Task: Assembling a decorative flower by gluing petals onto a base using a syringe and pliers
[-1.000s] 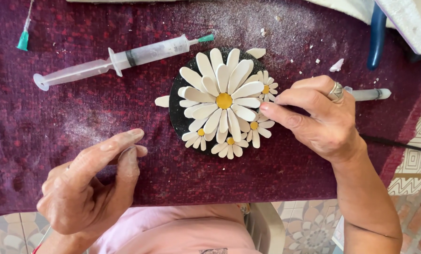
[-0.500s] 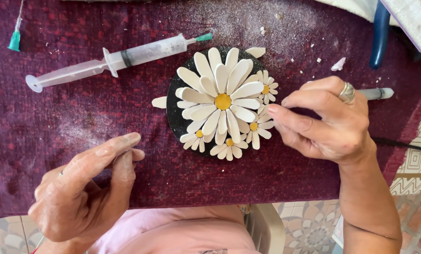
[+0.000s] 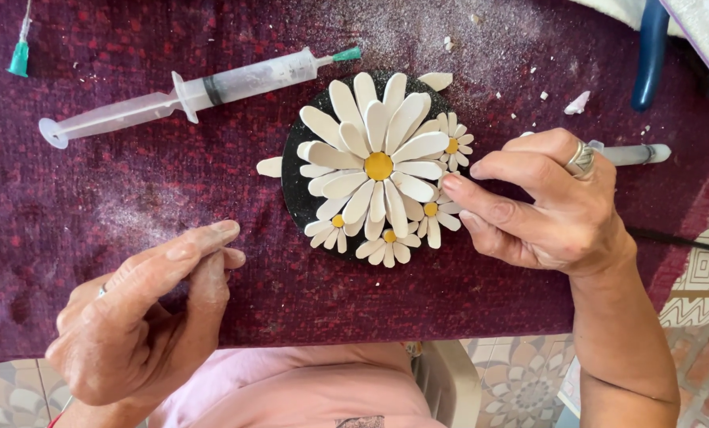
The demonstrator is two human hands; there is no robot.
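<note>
A round black disc (image 3: 295,186) lies on a dark red cloth (image 3: 132,174). It carries a large white daisy with a yellow centre (image 3: 378,166) and several small daisies around its lower right. My right hand (image 3: 544,202), with a ring on one finger, rests at the disc's right edge, fingertips touching the small daisy petals. A loose white petal (image 3: 269,166) lies just left of the disc, another (image 3: 436,80) at its top. My left hand (image 3: 144,309) rests on the cloth's near edge, fingers pinched together; I cannot tell if anything is between them.
A clear plastic syringe with a green tip (image 3: 196,91) lies above and left of the disc. A second syringe (image 3: 628,153) sits behind my right hand. A green-capped needle (image 3: 20,55) is at far left. Blue plier handle (image 3: 650,51) top right. White chips and dust dot the cloth.
My right hand has shifted slightly at the disc's right edge, fingertips still against the small daisies. The left hand has stayed nearly still.
</note>
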